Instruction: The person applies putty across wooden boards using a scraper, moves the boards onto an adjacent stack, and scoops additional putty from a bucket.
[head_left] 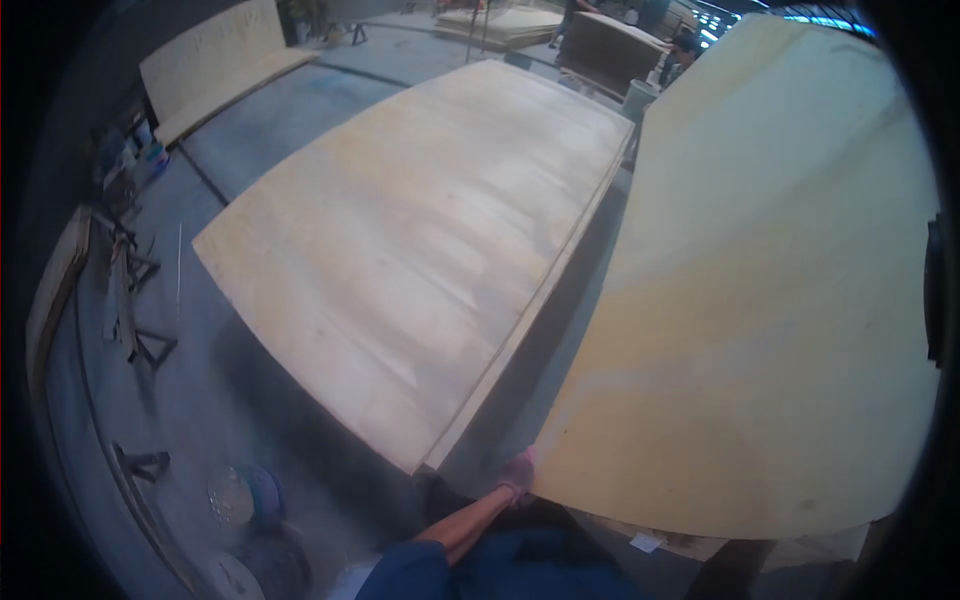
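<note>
My left hand (517, 478), which looks pinkish as if gloved, is closed on the near left corner of a large pale yellow plywood sheet (740, 330). This sheet fills the right side of the view. My right hand does not show; a dark shape under the sheet's near edge could be an arm or a leg, but I cannot tell which. To the left, apart from the held sheet, a second large plywood sheet (420, 250) lies flat on top of a stack or support.
A bucket (245, 495) stands on the grey floor at lower left. Metal stands (150, 345) and boards (58, 290) line the left side. A bent pale panel (225, 65) rests far left. Farther back are a stack of sheets (612, 52) and another person (680, 55).
</note>
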